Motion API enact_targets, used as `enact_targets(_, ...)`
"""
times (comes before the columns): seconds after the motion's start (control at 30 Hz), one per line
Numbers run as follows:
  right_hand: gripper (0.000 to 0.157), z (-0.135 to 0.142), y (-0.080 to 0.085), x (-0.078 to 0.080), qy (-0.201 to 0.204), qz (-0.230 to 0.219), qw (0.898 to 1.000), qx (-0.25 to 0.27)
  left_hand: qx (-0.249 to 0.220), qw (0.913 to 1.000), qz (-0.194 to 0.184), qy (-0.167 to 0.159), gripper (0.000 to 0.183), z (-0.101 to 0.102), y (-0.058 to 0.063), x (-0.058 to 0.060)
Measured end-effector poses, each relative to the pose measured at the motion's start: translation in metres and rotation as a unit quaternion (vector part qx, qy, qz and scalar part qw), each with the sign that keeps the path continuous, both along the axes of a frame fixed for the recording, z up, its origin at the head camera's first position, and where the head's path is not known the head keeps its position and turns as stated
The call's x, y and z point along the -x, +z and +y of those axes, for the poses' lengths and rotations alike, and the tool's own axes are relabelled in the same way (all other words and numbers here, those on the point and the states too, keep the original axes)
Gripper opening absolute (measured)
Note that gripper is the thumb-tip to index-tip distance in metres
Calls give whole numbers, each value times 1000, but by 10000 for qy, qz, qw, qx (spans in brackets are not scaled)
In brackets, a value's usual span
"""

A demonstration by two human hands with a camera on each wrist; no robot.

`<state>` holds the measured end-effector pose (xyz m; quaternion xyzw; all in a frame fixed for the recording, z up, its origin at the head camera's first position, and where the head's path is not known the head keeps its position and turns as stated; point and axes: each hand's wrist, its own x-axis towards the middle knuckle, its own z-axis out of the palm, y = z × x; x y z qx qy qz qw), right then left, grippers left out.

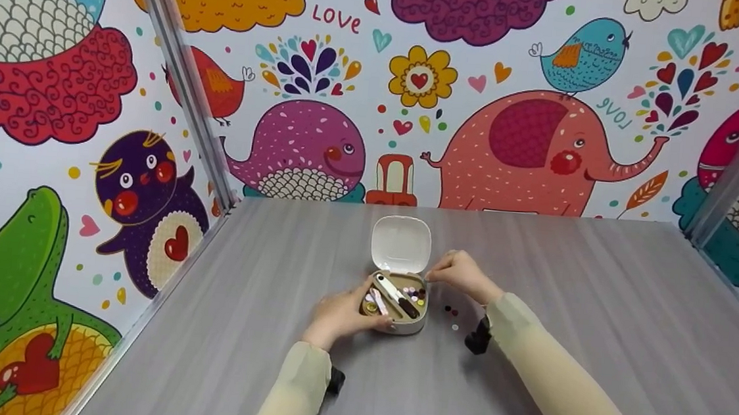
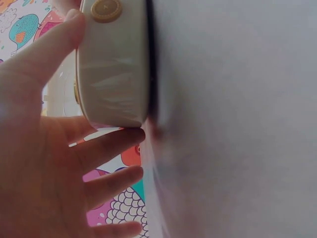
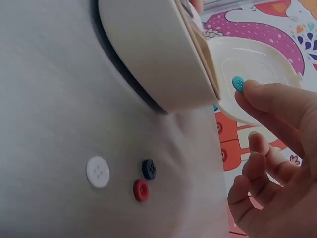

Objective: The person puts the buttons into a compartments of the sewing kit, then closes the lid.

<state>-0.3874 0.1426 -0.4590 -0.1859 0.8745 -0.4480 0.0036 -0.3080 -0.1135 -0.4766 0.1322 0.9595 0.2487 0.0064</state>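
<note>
A small white sewing box (image 1: pixel 405 328) stands on the table with its hinged lid (image 1: pixel 401 244) raised at the back. My left hand (image 1: pixel 343 312) holds the box at its front left, thumb along the front and fingers at the side. Just right of the box's back corner, my right hand (image 1: pixel 464 276) pinches a teal button (image 3: pixel 238 84) between thumb and forefinger, the other fingers loosely bent. A white-and-black tool (image 1: pixel 395 294) lies diagonally in the box. Several buttons (image 1: pixel 414 295) fill the right compartment; small pale items (image 1: pixel 375 299) lie in the left one.
On the table right of the box lie a white button (image 3: pixel 98 172), a dark button (image 3: pixel 149 169) and a red button (image 3: pixel 141 190). A brown button-shaped clasp (image 2: pixel 106 10) sits on the box's front. Behind the grey table (image 1: pixel 274 239) rises a patterned wall (image 1: pixel 519 61).
</note>
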Motion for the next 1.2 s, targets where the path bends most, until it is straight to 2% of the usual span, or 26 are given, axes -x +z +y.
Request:
enact_targets(0.2, 7, -9, -2, 1, 21, 155, 9996, -223, 30, 10000, 81, 4, 97, 0, -2, 1)
enact_targets(0.5, 6, -15, -7, 0, 211, 624, 9946, -797, 30, 10000, 16, -11, 96, 0, -2, 1)
enact_targets(1.0, 8, -23, -9, -3, -59, 891, 9925, -832, 68, 10000, 19, -12, 95, 0, -2, 2)
enact_targets(1.2, 11, -26, -9, -5, -133, 811, 9937, -759, 39, 10000, 85, -27, 96, 0, 1, 0)
